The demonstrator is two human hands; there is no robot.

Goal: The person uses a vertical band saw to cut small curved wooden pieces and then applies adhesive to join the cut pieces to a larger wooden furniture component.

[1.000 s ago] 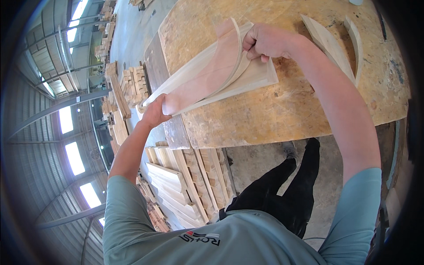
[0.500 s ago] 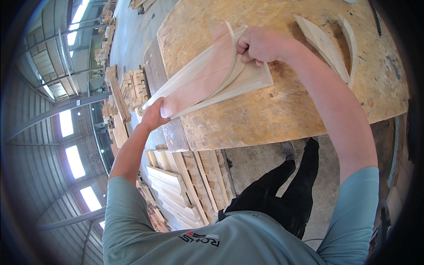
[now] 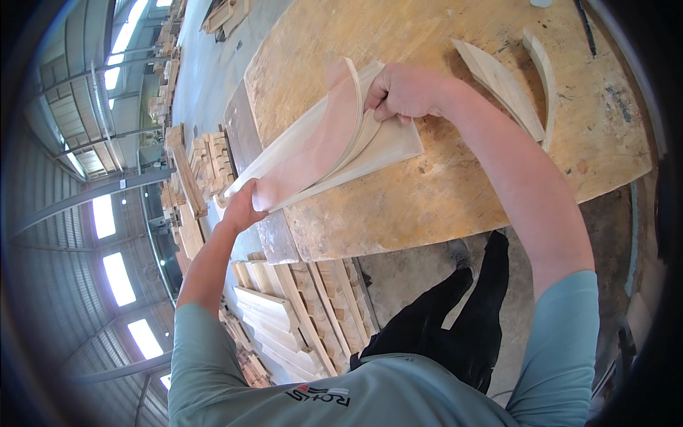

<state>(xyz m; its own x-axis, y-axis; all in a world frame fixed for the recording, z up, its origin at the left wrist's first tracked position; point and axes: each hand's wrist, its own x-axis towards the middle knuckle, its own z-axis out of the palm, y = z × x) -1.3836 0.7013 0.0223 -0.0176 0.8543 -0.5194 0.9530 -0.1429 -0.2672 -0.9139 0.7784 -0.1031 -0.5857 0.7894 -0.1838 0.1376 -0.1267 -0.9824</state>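
Observation:
A pinkish, see-through curved template (image 3: 313, 153) lies over a pale wooden board (image 3: 388, 146), which slants across the worktable (image 3: 356, 213). My left hand (image 3: 243, 206) grips the near-left end of the template and the board, thumb on top. At the far right part of the template's curved edge, my right hand (image 3: 405, 91) is closed in a pinch and rests on the board. Whatever its fingertips may hold is hidden. A thin line runs along the template's surface.
Two curved wooden pieces, a wide one (image 3: 501, 89) and a narrow one (image 3: 544, 78), lie at the table's right. A dark stick-like thing (image 3: 585, 28) lies near the far right edge. Stacked boards (image 3: 299, 320) stand below the table's left end, and timber piles (image 3: 210, 164) beyond it.
The whole view has shifted a little, so table, board and hands sit lower and more to the left. Both hands keep their places on the template and board.

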